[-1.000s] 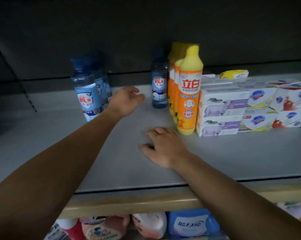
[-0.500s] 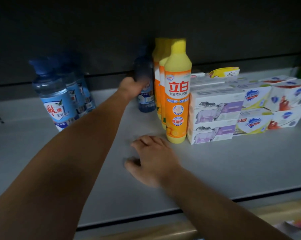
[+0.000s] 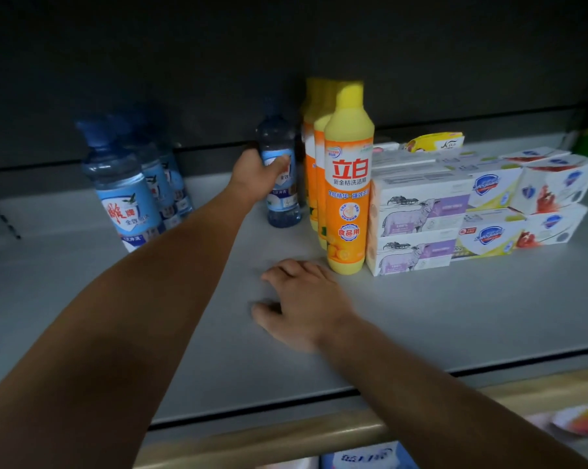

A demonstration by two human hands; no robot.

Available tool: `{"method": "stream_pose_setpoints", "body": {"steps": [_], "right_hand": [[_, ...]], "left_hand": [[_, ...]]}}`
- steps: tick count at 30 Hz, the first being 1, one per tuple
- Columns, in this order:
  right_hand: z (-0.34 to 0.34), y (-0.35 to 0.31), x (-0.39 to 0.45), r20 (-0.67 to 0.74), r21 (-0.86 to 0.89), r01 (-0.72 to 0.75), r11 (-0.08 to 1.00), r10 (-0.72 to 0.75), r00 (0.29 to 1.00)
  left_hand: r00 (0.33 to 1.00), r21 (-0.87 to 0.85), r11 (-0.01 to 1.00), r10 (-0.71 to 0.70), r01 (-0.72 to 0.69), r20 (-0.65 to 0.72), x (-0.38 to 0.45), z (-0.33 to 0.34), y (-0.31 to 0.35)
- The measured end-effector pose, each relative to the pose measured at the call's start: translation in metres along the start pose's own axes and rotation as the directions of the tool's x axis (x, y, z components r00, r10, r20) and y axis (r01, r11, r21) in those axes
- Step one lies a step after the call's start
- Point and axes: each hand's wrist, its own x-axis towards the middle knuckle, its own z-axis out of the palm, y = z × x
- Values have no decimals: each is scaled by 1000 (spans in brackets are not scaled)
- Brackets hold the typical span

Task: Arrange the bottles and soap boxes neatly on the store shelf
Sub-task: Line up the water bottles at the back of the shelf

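One lone blue bottle [image 3: 280, 184] stands upright | left hand [image 3: 257, 172] fingers wrapped round it | blue bottle row [image 3: 133, 194] to its left | right hand [image 3: 302, 301] flat on shelf [image 3: 455, 316], holding nothing

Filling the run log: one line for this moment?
left hand grips lone blue bottle | right hand rests on shelf | bottle upright

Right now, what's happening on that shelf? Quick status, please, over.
Left hand grips lone blue bottle, upright on shelf. Right hand rests on shelf, holding nothing. Yellow bottles close beside it; blue bottle row stands apart, further left.
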Motion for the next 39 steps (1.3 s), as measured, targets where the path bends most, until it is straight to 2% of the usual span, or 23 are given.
{"method": "stream_pose_setpoints", "body": {"steps": [4,9,11,13,15,17,20,21,23,26,29,31,33,35,39], "right_hand": [[-2,0,0,13,-14,-4,1000,4,1000],[-7,-1,-1,60,-16,-4,1000,5,998],[-12,0,-1,51,50,-4,999,2,999],[-17,1,-3,-35,204,-25,979,33,999],[-27,-4,-4,-140,407,-50,912,117,983],[-47,-19,-5,-180,639,-35,768,194,964],[-86,-53,-4,-129,858,33,513,152,980],[-97,-64,-4,-121,870,49,491,116,986],[-113,-85,-6,-135,829,60,556,95,986],[-117,-104,-9,-234,710,62,702,151,960],[-119,-114,-9,-258,710,58,702,182,949],[-124,-113,-7,-222,737,-10,676,256,941],[-125,-106,-4,-123,801,-106,589,335,934],[-120,-100,-3,51,847,-237,476,372,927],[-99,-86,-9,385,821,-484,304,332,861]], "left_hand": [[999,-45,999,18,-20,-47,-34,-21,2],[1000,-170,985,9,-10,-4,-94,-62,4],[999,-187,982,36,-37,-11,-118,-81,10],[998,-174,983,56,-61,-31,-142,-99,19],[999,-176,984,38,-41,-19,-163,-115,28],[999,-180,984,25,-16,47,-185,-126,37],[987,-170,985,54,-28,150,-217,-133,50],[983,-143,989,69,-44,172,-226,-133,54],[977,-81,994,86,-71,194,-240,-132,59],[986,-50,997,64,-57,156,-259,-133,65],[986,-134,991,13,9,165,-278,-139,70],[965,-141,981,-98,135,243,-293,-145,66],[903,-192,933,-218,304,371,-309,-150,61],[848,-301,854,-258,425,463,-322,-151,62],[807,-327,786,-336,524,485,-327,-147,70]]}}
